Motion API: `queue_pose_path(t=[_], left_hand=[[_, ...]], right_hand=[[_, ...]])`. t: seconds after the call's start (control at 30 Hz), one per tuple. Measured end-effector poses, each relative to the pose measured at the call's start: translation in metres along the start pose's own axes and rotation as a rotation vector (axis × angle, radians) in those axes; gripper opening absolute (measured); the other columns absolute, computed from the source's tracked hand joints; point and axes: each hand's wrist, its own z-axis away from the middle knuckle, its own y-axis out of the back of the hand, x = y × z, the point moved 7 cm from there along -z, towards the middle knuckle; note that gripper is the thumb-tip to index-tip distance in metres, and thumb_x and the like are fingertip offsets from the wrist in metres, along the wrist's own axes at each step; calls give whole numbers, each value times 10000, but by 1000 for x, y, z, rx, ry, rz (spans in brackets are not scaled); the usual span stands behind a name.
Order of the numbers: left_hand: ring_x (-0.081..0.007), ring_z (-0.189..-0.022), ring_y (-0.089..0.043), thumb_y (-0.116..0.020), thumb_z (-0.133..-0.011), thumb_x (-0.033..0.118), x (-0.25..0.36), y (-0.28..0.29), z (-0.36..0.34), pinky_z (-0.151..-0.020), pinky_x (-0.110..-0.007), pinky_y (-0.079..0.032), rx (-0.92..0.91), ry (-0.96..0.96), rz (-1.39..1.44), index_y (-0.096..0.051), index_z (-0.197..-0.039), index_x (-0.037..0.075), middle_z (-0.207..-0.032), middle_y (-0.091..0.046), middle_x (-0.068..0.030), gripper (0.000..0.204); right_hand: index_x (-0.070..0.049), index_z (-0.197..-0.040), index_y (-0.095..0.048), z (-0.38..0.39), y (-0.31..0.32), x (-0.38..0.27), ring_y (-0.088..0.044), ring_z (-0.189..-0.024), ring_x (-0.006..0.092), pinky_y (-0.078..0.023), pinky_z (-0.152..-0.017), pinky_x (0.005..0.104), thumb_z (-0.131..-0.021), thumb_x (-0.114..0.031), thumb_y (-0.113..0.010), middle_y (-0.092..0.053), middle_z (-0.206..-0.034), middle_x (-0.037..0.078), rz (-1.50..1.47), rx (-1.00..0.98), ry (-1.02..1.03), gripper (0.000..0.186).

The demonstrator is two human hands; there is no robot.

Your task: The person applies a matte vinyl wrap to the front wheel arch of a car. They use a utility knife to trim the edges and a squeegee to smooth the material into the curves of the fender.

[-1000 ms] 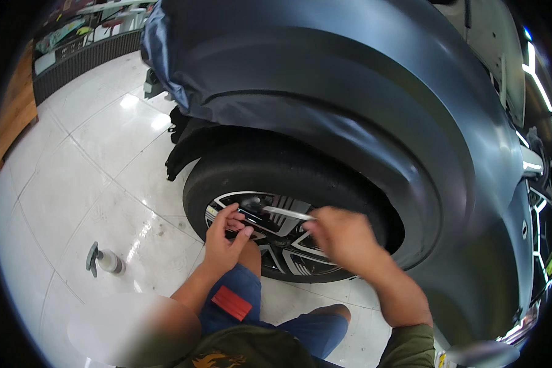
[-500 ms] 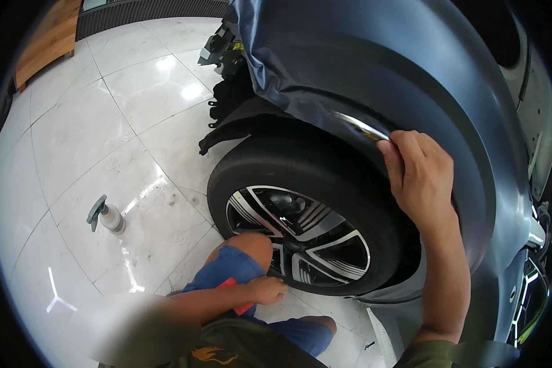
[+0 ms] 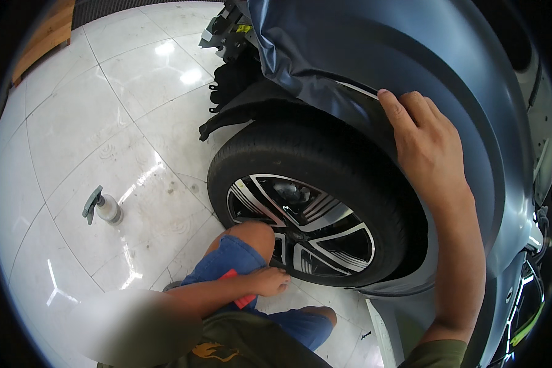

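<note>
My right hand [image 3: 432,141] is closed round a slim silver utility knife [image 3: 359,89], mostly hidden behind my fingers. The knife lies against the lower edge of matte blue-grey film [image 3: 386,49] on the car's fender, just above the wheel arch. Toward the front of the fender, the film hangs in loose wrinkled folds [image 3: 282,64]. My left hand [image 3: 270,281] rests by my knee with its fingers curled in; what they hold, if anything, is hidden. A flat red piece [image 3: 244,300] shows behind my left wrist, against my blue shorts.
The black tyre [image 3: 325,132] and its black-and-silver rim [image 3: 297,236] stand right in front of me. Exposed front parts [image 3: 227,80] of the car jut out beyond the fender. A spray bottle [image 3: 109,210] stands on the white tiled floor [image 3: 92,135] at the left.
My right hand has moved up and slightly right, and the knife now sits higher along the film. The film beneath it hangs looser over the arch. My left hand has hardly moved.
</note>
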Motion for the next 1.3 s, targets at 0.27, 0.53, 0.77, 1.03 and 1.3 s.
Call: queue_pose_path(t=[0.27, 0.53, 0.77, 1.03, 1.3], left_hand=[[-383, -1040, -601, -557, -906, 264, -4, -6, -2, -885, -465, -483, 1, -20, -9, -598, -1121, 31, -1124, -609, -200, 320], [-382, -1048, -598, -559, -903, 260, -1, -1, -1, -895, -462, -479, -36, 11, -13, -600, -1129, 29, -1133, -601, -205, 326], [-377, -1038, -603, -567, -898, 256, -1, -2, -1, -896, -459, -479, -24, -2, -18, -602, -1130, 28, -1134, -604, -195, 327], [-368, -1037, -606, -569, -895, 248, -3, -4, -2, -887, -452, -486, 0, -22, -32, -600, -1120, 29, -1118, -610, -183, 316], [-366, -1039, -604, -573, -890, 246, -2, -4, -1, -883, -452, -486, 11, -17, -1, -601, -1125, 38, -1118, -610, -176, 314]], right_hand=[[-60, -1073, -620, -7, -2, -6, -564, -775, 208, -483, -667, 332, -744, -43, -608, -539, -887, 63, 42, -26, 33, 330], [-74, -1052, -614, -11, -4, -8, -561, -776, 206, -482, -666, 330, -736, -61, -618, -537, -890, 59, 65, -24, 64, 316], [-86, -1049, -612, -13, -1, -8, -558, -782, 203, -482, -668, 334, -741, -70, -619, -541, -899, 53, 118, -5, 80, 308], [-83, -1022, -621, -17, 1, -9, -562, -774, 207, -479, -663, 333, -754, -78, -627, -556, -883, 55, 156, -18, 105, 269], [-86, -1091, -661, -11, 5, -6, -588, -790, 208, -497, -677, 344, -750, 10, -627, -577, -888, 56, 189, -70, 75, 356]])
